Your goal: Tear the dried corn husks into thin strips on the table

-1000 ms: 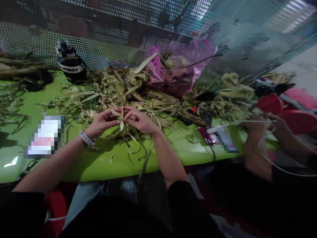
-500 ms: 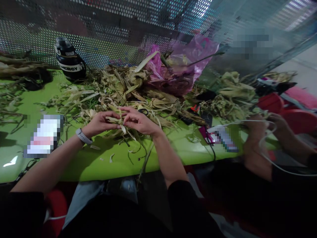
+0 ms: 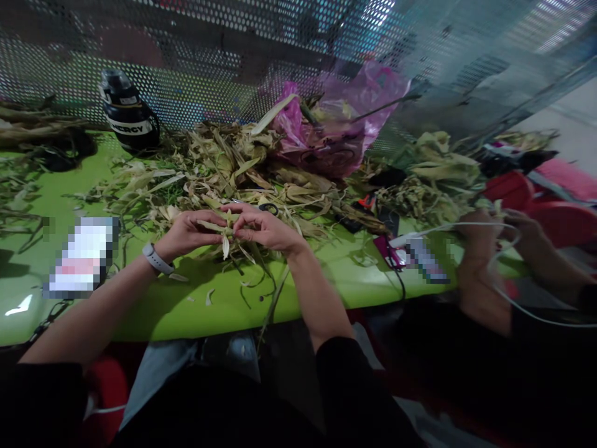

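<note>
Between my two hands is a small bundle of pale corn husk strips [image 3: 226, 231], with loose ends sticking out above and below. My left hand [image 3: 189, 231], a white band on its wrist, pinches the bundle from the left. From the right, my right hand [image 3: 261, 229] closes its thumb and fingertips on the same husk. A pair of scissors, its dark handle loop [image 3: 268, 209] showing, lies just behind my right hand. Dried corn husks [image 3: 228, 158] are heaped beyond both hands. Small husk scraps [image 3: 209, 297] lie on the green table [image 3: 186, 317] below them.
A black bottle [image 3: 128, 115] and a pink plastic bag [image 3: 336, 137] stand at the back against a perforated metal panel [image 3: 209, 62]. Phones lie left [image 3: 81, 255] and right [image 3: 426, 260]. At the right, a co-worker's hands [image 3: 489, 227] hold husk near a white cable [image 3: 448, 227].
The husk strips between my fingers have shifted, with one pale end now pointing down. My hands stay in nearly the same place. The view has moved very slightly.
</note>
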A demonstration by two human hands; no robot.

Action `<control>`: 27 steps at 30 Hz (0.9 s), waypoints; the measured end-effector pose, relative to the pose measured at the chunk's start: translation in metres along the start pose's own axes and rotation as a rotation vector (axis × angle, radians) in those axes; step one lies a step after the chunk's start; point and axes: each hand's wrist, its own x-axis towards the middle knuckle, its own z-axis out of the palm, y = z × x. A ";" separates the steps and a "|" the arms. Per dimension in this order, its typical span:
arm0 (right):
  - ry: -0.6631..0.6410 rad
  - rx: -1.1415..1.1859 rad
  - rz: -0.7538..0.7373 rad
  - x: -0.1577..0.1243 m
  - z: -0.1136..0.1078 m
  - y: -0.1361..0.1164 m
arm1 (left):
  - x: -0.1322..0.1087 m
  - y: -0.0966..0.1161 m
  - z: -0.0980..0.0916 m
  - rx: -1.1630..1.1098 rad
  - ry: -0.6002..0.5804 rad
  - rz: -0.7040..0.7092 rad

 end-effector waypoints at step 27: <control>-0.008 0.005 0.088 -0.001 -0.004 0.004 | 0.003 -0.002 -0.001 -0.006 0.021 -0.068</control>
